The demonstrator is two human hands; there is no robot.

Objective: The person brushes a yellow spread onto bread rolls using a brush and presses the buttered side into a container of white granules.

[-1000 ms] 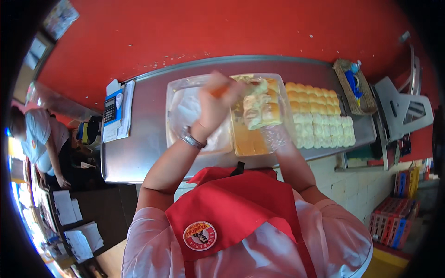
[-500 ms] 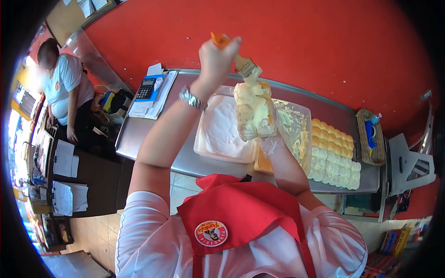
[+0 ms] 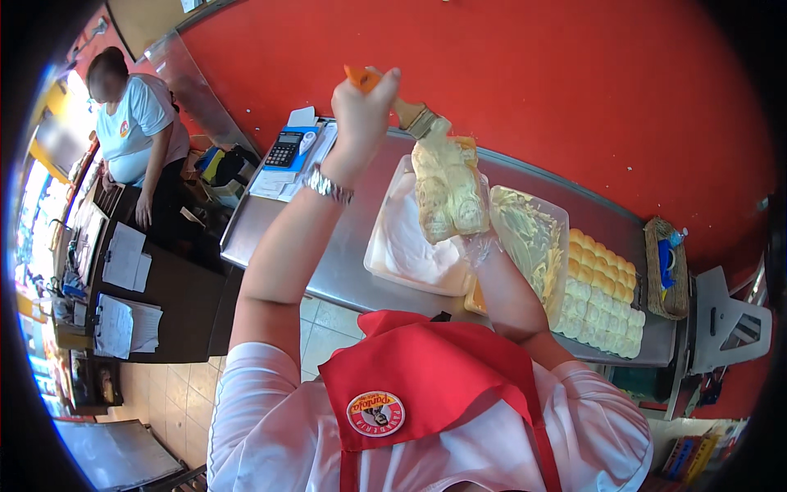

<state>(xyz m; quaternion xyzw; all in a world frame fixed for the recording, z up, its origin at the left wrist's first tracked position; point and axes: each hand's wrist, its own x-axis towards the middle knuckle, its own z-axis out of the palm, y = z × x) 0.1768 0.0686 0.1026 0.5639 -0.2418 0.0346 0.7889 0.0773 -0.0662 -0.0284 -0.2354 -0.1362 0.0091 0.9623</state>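
Note:
My left hand (image 3: 361,115), with a silver bracelet at the wrist, is closed round the orange handle of a pastry brush (image 3: 418,119). The bristles are thick with pale cream and touch the upper end of a block of joined bread rolls (image 3: 449,193). Cream coats most of that block; a golden-brown strip shows at its top right. My right hand (image 3: 482,248), in thin clear plastic, holds the block up from below, its fingers mostly hidden. Under the block stands a tub of white cream (image 3: 410,262). Beside it is a tub smeared with yellowish cream (image 3: 529,238).
On the steel table (image 3: 344,279) at right lie more rolls (image 3: 602,287), part golden, part cream-coated. A wicker basket (image 3: 668,279) stands beyond them. A calculator (image 3: 284,149) rests on papers at the left. Another person (image 3: 135,139) stands by a dark counter (image 3: 176,303).
The brush has shifted slightly left and down against the upper end of the rolls. My view has turned a little, so the table appears farther right.

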